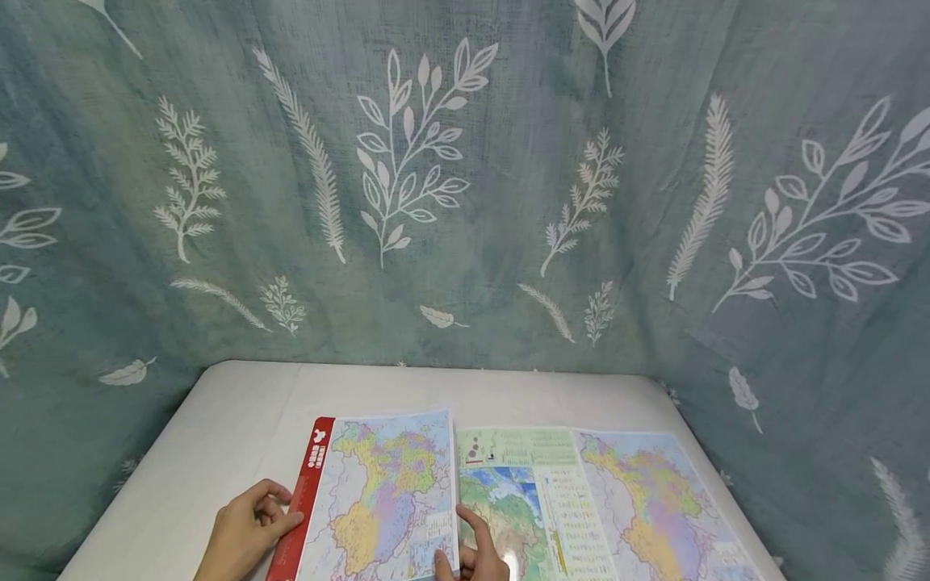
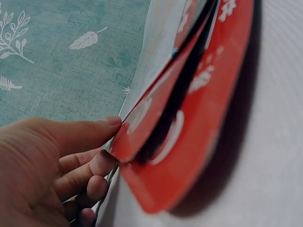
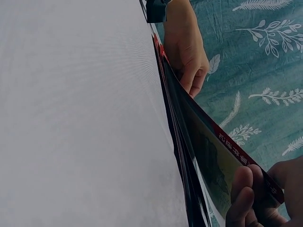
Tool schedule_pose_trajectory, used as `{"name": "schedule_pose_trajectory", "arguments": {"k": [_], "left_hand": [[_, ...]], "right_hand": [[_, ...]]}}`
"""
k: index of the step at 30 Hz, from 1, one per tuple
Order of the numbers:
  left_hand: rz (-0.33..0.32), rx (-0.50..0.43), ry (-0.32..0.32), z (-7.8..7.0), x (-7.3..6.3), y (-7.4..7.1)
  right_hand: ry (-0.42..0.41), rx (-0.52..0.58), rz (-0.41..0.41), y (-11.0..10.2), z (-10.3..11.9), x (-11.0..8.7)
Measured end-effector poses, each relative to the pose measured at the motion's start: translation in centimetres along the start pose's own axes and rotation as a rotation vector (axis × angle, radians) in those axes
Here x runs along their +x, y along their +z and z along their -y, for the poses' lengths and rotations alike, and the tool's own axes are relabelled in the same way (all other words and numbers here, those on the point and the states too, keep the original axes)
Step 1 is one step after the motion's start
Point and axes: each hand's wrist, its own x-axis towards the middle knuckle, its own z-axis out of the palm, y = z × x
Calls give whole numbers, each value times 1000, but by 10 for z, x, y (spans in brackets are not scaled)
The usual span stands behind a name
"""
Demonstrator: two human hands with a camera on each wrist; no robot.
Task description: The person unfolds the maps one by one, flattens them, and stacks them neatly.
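A folded map (image 1: pixel 388 484) with a red strip down its left side stands in the middle of the head view, showing coloured regions on pale blue. My left hand (image 1: pixel 243 528) pinches it by the red strip. In the left wrist view, the thumb and fingers hold a red corner (image 2: pixel 137 127), and a second red layer (image 2: pixel 189 156) fans out beside it. My right hand (image 1: pixel 479 553) grips the map's lower right edge, thumb on the front. In the right wrist view, its fingers pinch a dark layer with a red border (image 3: pixel 232 142), and the layers spread apart below.
A similar coloured map (image 1: pixel 654 492) lies to the right, beside a panel with a green relief map (image 1: pixel 501 500) and text columns. All are over a white table (image 1: pixel 240 403). Teal cloth (image 1: pixel 465 202) with white leaf prints hangs behind and at both sides.
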Motion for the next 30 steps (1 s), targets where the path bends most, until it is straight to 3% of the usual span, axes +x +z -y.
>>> {"name": "schedule_pose_trajectory", "arguments": {"k": [5,7,13,25,30], "left_hand": [[59,1,-32,10,-8,-3],[61,1,-25,11,-7,-3],[47,-8,6,6,-1,-5],[47,-41,3,4,3,-3],[44,-41,15,4,3,-3]], "right_hand": [[65,166,147,0,-8,-10],[46,138,134,1,-9,-9],[5,-28,-5,4,-1,-2],[15,-5,-16,-2,8,1],[11,-13,-79,-4,12,3]]}}
